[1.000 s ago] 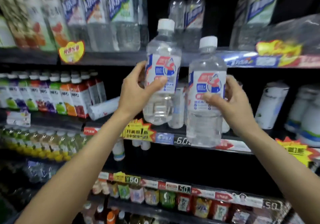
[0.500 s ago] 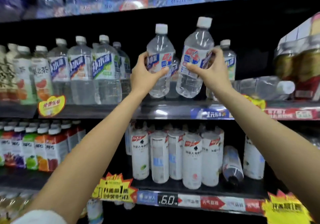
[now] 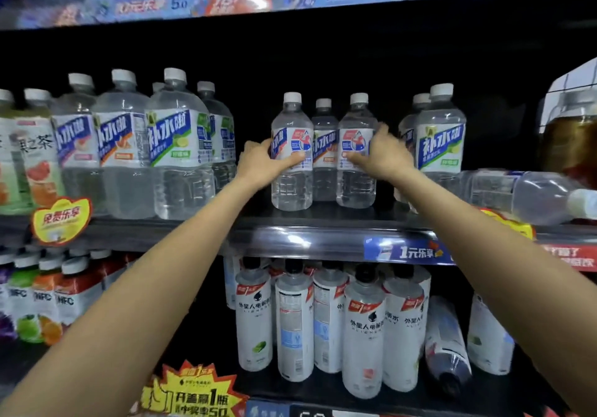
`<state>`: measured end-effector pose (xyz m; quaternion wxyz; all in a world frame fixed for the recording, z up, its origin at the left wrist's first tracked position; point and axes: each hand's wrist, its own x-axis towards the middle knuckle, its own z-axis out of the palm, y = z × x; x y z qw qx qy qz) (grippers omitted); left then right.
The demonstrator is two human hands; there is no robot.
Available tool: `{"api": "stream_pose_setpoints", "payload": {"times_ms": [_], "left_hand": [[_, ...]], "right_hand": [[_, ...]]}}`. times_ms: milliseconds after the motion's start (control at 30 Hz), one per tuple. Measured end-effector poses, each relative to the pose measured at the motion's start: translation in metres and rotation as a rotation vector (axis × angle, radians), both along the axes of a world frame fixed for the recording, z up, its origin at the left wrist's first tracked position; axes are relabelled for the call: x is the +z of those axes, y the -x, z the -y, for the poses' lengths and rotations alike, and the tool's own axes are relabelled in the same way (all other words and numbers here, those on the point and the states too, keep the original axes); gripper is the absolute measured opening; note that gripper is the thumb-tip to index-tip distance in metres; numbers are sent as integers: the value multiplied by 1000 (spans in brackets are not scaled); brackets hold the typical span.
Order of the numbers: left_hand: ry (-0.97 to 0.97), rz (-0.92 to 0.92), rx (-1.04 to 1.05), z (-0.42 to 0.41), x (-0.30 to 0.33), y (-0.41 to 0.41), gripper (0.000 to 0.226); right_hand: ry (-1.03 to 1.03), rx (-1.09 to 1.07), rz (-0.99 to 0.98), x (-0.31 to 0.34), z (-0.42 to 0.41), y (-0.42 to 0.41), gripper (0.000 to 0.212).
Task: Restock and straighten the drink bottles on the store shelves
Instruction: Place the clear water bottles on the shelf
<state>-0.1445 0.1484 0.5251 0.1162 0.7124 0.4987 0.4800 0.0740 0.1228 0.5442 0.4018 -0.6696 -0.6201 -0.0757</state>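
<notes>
Water bottles [image 3: 291, 158] and [image 3: 356, 158] stand upright on the shelf [image 3: 323, 235], one gripped by your left hand [image 3: 258, 164], one by your right hand [image 3: 381, 155], gap between them.

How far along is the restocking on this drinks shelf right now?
Done: two small bottles stand upright on the middle shelf, side by side. In hand: the left hand grips the left bottle and the right hand grips the right bottle. Left: a bottle lies on its side at the right, and one leans on the shelf below.
</notes>
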Motion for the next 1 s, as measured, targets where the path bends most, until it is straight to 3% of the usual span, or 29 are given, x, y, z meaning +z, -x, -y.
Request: {"api": "stream_pose_setpoints", "payload": {"times_ms": [133, 267, 367, 533, 633, 767, 1000], "left_hand": [[-33, -81, 33, 3, 2, 2, 64], [-98, -84, 65, 7, 0, -6, 78], [-110, -86, 60, 5, -1, -12, 75], [-139, -107, 80, 2, -1, -20, 60], [-118, -127, 167, 5, -2, -27, 72], [-174, -144, 292, 40, -6, -28, 70], [-604, -17, 84, 156, -107, 12, 31]], "right_hand": [[0, -76, 64, 2, 0, 3, 89], [-25, -103, 109, 4, -3, 7, 78], [-51, -112, 175, 4, -10, 9, 66], [8, -115, 181, -1, -9, 12, 73], [2, -52, 176, -6, 8, 17, 66], [-190, 122, 222, -21, 58, 25, 47], [-639, 374, 309, -125, 145, 46, 21]]}}
